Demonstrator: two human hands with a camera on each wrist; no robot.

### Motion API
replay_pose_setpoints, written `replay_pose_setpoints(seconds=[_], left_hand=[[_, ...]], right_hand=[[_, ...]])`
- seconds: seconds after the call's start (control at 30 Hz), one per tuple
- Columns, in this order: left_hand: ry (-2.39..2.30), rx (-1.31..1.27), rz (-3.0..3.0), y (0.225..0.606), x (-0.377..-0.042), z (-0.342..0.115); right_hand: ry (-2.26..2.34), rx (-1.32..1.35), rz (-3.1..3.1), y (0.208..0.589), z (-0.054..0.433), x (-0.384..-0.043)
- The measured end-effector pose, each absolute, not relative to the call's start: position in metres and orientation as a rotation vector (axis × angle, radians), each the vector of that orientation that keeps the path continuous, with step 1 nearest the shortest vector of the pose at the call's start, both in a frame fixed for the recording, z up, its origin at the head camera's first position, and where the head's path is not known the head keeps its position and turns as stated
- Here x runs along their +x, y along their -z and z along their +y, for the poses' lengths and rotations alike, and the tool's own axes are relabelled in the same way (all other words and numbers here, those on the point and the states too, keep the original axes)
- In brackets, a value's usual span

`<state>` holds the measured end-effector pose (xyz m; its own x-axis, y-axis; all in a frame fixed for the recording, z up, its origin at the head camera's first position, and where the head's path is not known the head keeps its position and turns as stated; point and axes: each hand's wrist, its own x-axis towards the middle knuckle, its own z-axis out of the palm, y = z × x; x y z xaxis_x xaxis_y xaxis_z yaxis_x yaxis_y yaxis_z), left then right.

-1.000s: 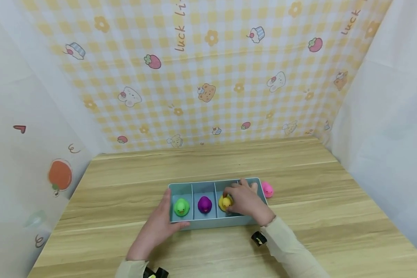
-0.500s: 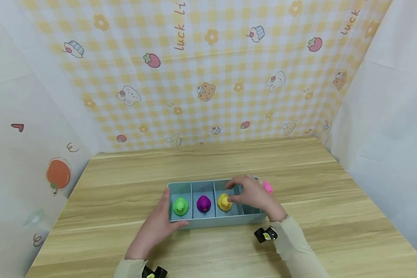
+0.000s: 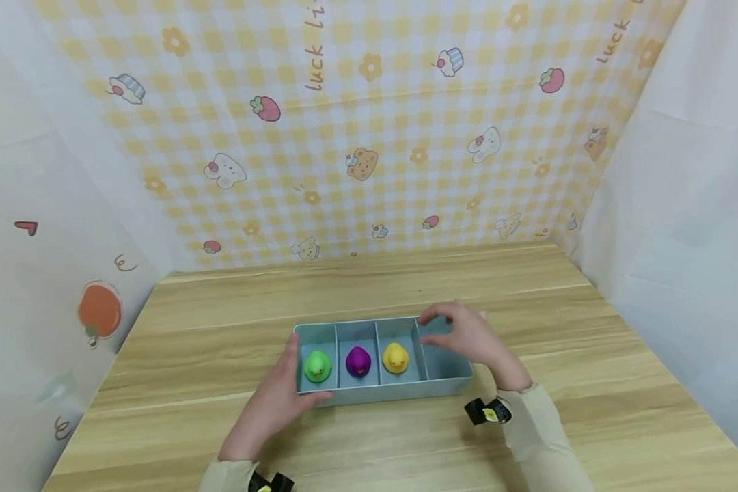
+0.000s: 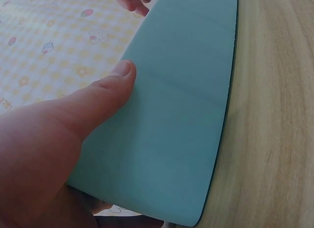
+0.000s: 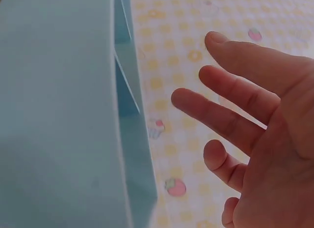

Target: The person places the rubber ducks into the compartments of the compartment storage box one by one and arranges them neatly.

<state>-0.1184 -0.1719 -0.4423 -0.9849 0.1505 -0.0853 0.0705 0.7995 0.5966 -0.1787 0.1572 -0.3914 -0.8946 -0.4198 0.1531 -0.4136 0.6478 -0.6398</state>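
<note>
A blue-grey box (image 3: 400, 391) with a row of compartments lies lengthwise on the table. From the left, its compartments hold a green rubber duck (image 3: 317, 367), a purple rubber duck (image 3: 359, 362) and a yellow rubber duck (image 3: 396, 358). My left hand (image 3: 277, 391) grips the box's left end, the thumb along the front wall, as the left wrist view also shows. Over the rightmost compartment, which has no duck in it, hovers my right hand (image 3: 475, 335). In the right wrist view its fingers (image 5: 216, 117) are spread and loosely bent, holding nothing.
The wooden table (image 3: 369, 444) reaches back to a yellow checked cloth (image 3: 344, 137) with cartoon prints. White cloth (image 3: 682, 205) hangs along the right side, with more at the left.
My right hand has left the yellow duck, moving right and opening out over the end compartment. The pink duck beyond the box's right end is now hidden behind it. The left hand keeps its hold.
</note>
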Motion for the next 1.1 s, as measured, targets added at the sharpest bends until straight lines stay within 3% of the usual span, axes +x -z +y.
replay_pose_setpoints(seconds=[0.6, 1.1], left_hand=[[-0.949, 0.146, 2.832, 0.445, -0.118, -0.172], [-0.954, 0.19, 2.854, 0.442, -0.117, -0.172]], right_hand=[[1.149, -0.46, 2.909, 0.403, 0.221, -0.185], [1.088, -0.387, 2.903, 0.43, 0.24, -0.191]])
